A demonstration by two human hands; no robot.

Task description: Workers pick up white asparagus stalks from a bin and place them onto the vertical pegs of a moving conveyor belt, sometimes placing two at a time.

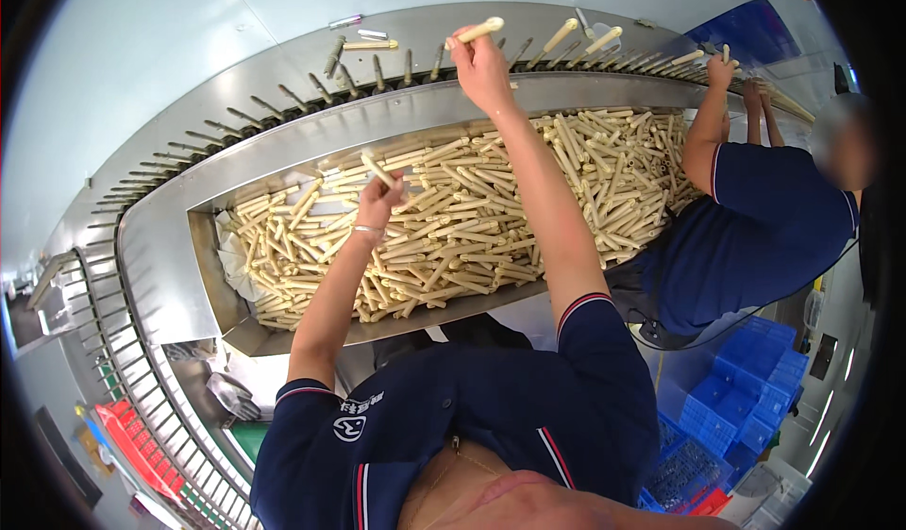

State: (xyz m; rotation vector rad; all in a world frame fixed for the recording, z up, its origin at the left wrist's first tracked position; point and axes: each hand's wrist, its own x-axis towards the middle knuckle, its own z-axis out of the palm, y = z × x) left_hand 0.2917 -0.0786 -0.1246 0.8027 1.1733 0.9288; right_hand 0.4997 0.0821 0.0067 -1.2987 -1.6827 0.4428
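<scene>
My right hand [483,72] is raised at the row of upright metal spindles [379,72], its fingers closed on a cream plastic tube [483,29] with a knobbed end. The tube leans up to the right; whether a spindle sits inside it I cannot tell. Lower and to the left, my left hand [376,205] pinches another cream tube [378,170] above the heap, slightly blurred. Beneath both arms, a long metal trough [209,280] holds a heap of loose cream tubes [453,214]. Tubes [562,35] stand on a few spindles right of my right hand, while those to its left are bare.
The spindle conveyor [123,275] curves down the left side. Behind the spindles, a loose tube [370,45] lies on the metal ledge. A co-worker [755,218] stands close on the right, one hand [721,72] at the spindles. Blue crates [736,388] are stacked lower right.
</scene>
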